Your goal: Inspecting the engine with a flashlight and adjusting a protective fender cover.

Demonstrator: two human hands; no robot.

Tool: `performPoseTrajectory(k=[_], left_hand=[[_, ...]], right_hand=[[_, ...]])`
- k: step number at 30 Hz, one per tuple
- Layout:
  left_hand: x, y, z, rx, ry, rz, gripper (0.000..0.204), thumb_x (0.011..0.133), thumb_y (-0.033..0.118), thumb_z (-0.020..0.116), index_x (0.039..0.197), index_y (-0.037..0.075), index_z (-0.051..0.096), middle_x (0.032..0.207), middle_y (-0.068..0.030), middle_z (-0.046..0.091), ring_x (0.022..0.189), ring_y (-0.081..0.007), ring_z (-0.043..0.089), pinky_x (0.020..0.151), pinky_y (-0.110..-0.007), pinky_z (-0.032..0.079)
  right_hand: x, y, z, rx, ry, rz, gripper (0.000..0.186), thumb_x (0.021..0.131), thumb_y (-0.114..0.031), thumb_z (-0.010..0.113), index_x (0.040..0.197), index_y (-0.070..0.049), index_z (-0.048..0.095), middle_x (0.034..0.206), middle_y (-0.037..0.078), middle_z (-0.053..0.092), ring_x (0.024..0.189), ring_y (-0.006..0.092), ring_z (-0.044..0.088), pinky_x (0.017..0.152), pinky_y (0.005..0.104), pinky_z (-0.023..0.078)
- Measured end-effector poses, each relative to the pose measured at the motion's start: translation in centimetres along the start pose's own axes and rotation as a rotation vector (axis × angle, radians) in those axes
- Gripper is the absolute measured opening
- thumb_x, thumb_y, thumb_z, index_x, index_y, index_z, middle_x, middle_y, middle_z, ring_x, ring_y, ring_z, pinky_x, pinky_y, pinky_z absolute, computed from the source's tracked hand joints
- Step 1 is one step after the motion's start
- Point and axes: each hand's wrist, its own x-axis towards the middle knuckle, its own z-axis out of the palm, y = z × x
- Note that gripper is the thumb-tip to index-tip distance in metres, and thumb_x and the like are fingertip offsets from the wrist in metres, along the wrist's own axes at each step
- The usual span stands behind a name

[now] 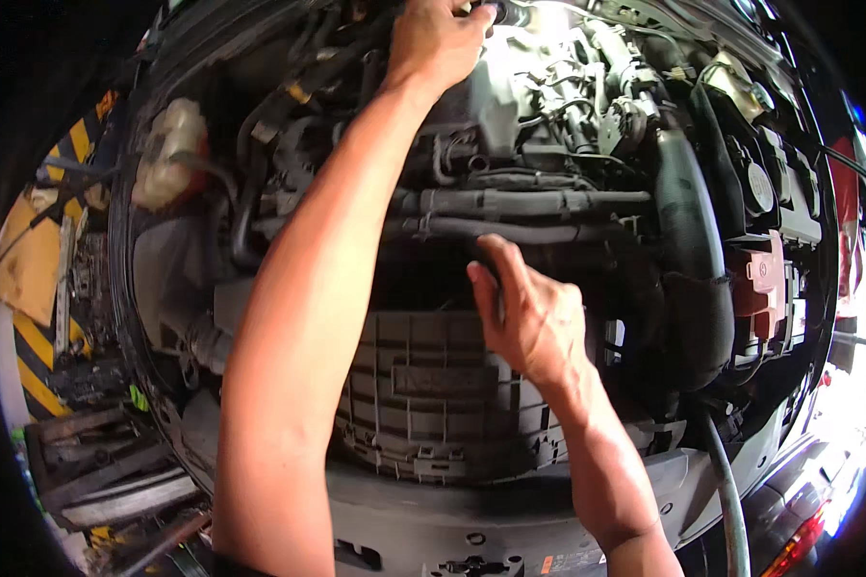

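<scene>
My left arm reaches far across an open car engine bay. At the top edge of the view my left hand [439,43] is closed around a short dark flashlight [512,13], partly cut off by the frame. Bright light falls beside it on the engine [548,82]. My right hand [537,322] hovers over the front of the bay, above a grey ribbed plastic panel [414,385]. Its thumb and index finger are bent and apart, and I see nothing held between them. Behind its fingertips run black hoses [510,202].
A thick black intake pipe [693,221] bends down at the right, near a pink-covered box [765,284]. A whitish fluid reservoir [171,154] sits at the left. A grey prop rod [726,490] rises at the lower right. Metal parts [115,471] lie at the lower left.
</scene>
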Motion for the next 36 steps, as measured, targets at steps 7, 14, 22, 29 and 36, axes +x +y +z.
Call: performPoseTrajectory(k=[7, 14, 22, 29, 36], left_hand=[[-11.9, 7.6, -12.0, -0.067, 0.330, -0.111, 0.030, 0.097, 0.015, 0.065, 0.125, 0.005, 0.067, 0.092, -0.0096, 0.074, 0.077, -0.0130, 0.066, 0.070, -0.027, 0.052], [-21.2, 5.3, -17.5, 0.098, 0.861, -0.114, 0.030, 0.101, 0.012, 0.060, 0.128, -0.001, 0.061, 0.109, -0.0107, 0.070, 0.094, -0.0143, 0.067, 0.077, -0.028, 0.054], [-25.8, 1.0, -19.4, 0.478, 0.859, -0.186, 0.024, 0.097, 0.011, 0.066, 0.119, -0.001, 0.067, 0.112, -0.0079, 0.071, 0.092, -0.0164, 0.065, 0.080, -0.030, 0.051], [-24.1, 0.3, -21.6, 0.574, 0.820, -0.266, 0.023, 0.094, 0.008, 0.068, 0.116, 0.000, 0.069, 0.116, -0.0106, 0.071, 0.096, -0.0189, 0.066, 0.078, -0.031, 0.051], [-19.7, -1.9, -21.9, 0.524, 0.692, -0.261, 0.028, 0.098, 0.007, 0.060, 0.124, 0.001, 0.066, 0.120, -0.0116, 0.070, 0.105, -0.0203, 0.067, 0.087, -0.032, 0.052]], right_hand=[[-0.2, -1.0, 0.0, 0.005, -0.038, 0.022, 0.025, 0.099, -0.025, 0.060, 0.117, -0.007, 0.059, 0.076, 0.017, 0.069, 0.067, 0.0345, 0.069, 0.056, 0.0413, 0.053], [-0.3, -1.9, 0.2, -0.047, -0.116, 0.106, 0.024, 0.099, -0.025, 0.060, 0.117, -0.009, 0.059, 0.068, 0.016, 0.067, 0.061, 0.0356, 0.067, 0.055, 0.0414, 0.052], [-0.2, -2.2, 0.9, -0.044, -0.128, 0.074, 0.024, 0.097, -0.017, 0.062, 0.118, -0.008, 0.059, 0.063, 0.010, 0.060, 0.055, 0.0284, 0.063, 0.053, 0.0361, 0.049], [-0.1, -3.2, 1.8, -0.073, -0.235, 0.121, 0.022, 0.096, -0.014, 0.064, 0.115, -0.004, 0.061, 0.061, 0.011, 0.059, 0.053, 0.0274, 0.063, 0.051, 0.0340, 0.048], [0.2, -3.2, 2.0, -0.120, -0.232, 0.140, 0.026, 0.094, -0.014, 0.065, 0.116, -0.001, 0.060, 0.069, 0.015, 0.066, 0.059, 0.0291, 0.068, 0.052, 0.0362, 0.051]])
